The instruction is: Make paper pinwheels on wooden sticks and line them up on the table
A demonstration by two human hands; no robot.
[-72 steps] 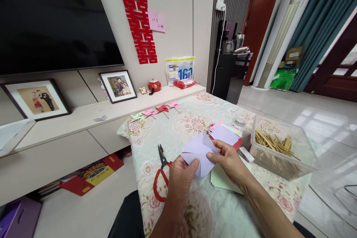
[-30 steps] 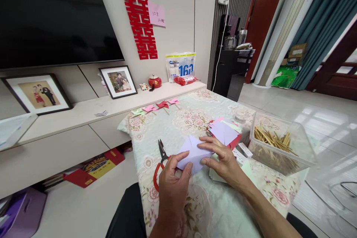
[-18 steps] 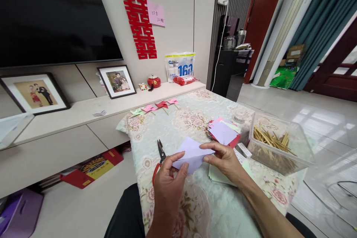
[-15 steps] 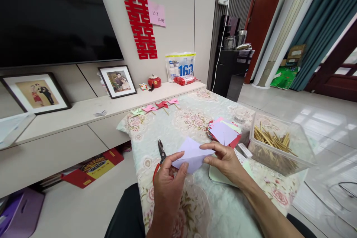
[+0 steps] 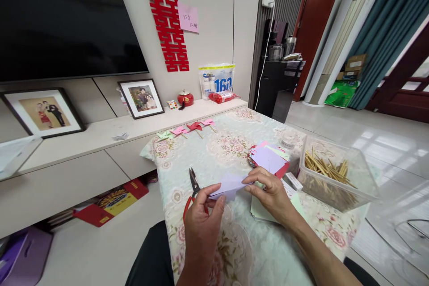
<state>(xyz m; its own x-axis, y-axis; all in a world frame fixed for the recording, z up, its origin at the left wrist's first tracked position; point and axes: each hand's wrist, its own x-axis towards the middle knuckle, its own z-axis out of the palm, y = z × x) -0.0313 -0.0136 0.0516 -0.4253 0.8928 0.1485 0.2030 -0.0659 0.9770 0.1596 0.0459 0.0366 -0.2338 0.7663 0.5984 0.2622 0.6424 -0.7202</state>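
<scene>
A creased sheet of lilac paper [image 5: 229, 186] is held above the table between both hands. My left hand [image 5: 205, 216] pinches its left end between thumb and fingers. At the right end, my right hand [image 5: 268, 190] grips the paper the same way. Scissors [image 5: 193, 187] with red handles lie by my left hand, the handles partly hidden behind it. Beyond my right hand rests a pile of cut paper squares [image 5: 268, 157] in lilac, red, pink and green. A stack of pale green paper [image 5: 263, 211] sits under my right wrist.
A clear plastic box [image 5: 338, 192] of thin wooden sticks stands at the right of the table. Several paper pinwheels [image 5: 194, 127] lie along the far left edge. A roll of tape [image 5: 288, 142] and a small white box [image 5: 294, 182] are near the box.
The lilac paper has tilted and folded over, so it looks narrower now. My right hand has shifted slightly; my left hand stays nearly in place.
</scene>
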